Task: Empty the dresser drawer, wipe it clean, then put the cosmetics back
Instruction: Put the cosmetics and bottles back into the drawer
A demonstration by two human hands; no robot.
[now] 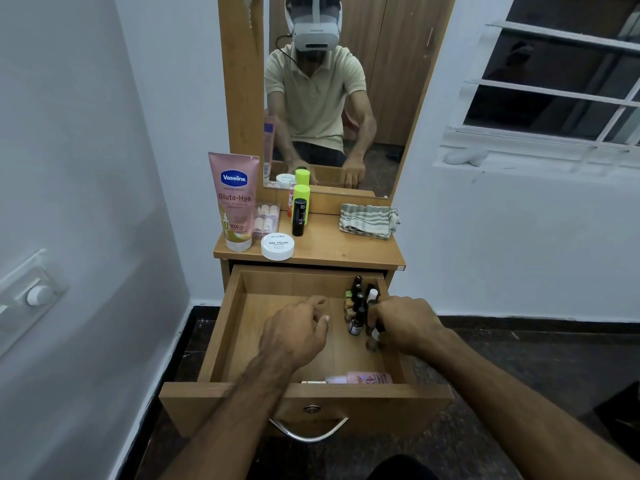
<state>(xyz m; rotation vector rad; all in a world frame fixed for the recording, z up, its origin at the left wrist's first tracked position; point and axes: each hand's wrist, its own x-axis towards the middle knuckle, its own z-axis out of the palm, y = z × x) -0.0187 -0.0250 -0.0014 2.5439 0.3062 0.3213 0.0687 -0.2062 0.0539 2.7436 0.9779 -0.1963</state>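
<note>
Wooden drawer (221, 327) stands pulled open. Inside, far-right corner: roughly seven upright small bottles (356, 303); one pink bottle (360, 378) lies crosswise along its front wall. Right hand (405, 323) grips bottles; left hand (294, 332) hovers loosely curled, holding nothing. Above drawer: five cosmetics, one striped cloth (367, 221).

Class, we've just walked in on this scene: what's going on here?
A person sits at a dresser with its drawer pulled open. The right hand grips small bottles clustered at the drawer's right side; the left hand hovers over the bare middle, holding nothing visible. A pink bottle lies at the drawer's front. A lotion tube, a nail polish jar and a folded cloth sit on top.
</note>
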